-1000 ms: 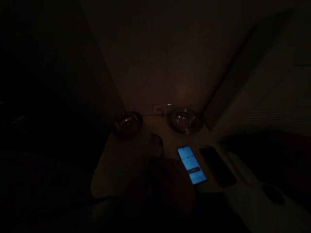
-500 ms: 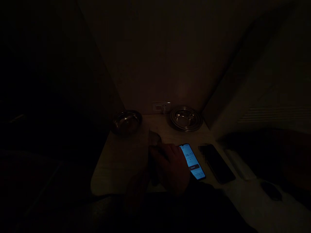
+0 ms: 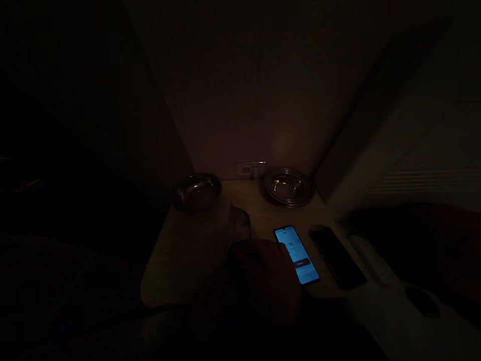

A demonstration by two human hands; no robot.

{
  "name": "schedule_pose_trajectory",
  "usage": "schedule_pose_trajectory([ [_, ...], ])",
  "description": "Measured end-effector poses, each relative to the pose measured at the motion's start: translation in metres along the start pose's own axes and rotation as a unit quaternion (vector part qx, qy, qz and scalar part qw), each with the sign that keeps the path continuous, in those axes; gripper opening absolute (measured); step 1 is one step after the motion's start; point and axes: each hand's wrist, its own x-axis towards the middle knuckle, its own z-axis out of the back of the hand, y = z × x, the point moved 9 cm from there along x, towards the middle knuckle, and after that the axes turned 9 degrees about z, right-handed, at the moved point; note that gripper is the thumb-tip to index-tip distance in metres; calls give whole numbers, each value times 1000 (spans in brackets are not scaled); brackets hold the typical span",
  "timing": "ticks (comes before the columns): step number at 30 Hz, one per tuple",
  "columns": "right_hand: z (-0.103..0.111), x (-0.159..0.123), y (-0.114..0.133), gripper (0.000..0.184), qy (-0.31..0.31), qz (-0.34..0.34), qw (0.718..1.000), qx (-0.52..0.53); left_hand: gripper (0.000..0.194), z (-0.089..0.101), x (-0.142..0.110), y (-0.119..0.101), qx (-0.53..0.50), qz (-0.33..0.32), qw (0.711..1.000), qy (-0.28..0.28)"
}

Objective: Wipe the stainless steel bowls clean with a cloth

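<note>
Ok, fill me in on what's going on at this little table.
It's very dark, but a person sits or stands at the table, with the right hand around what looks like a broad blade. The left hand is low beside it, too dim to tell what it holds. A lit phone lies by the right hand, and metal dishes sit at the back.
</note>
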Motion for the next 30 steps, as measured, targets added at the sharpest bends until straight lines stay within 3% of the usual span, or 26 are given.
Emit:
schedule_pose_trajectory([
  [30, -1, -4, -11, 30, 10, -1, 1000, 2, 31, 2, -2, 3, -21, 3, 1000, -20],
])
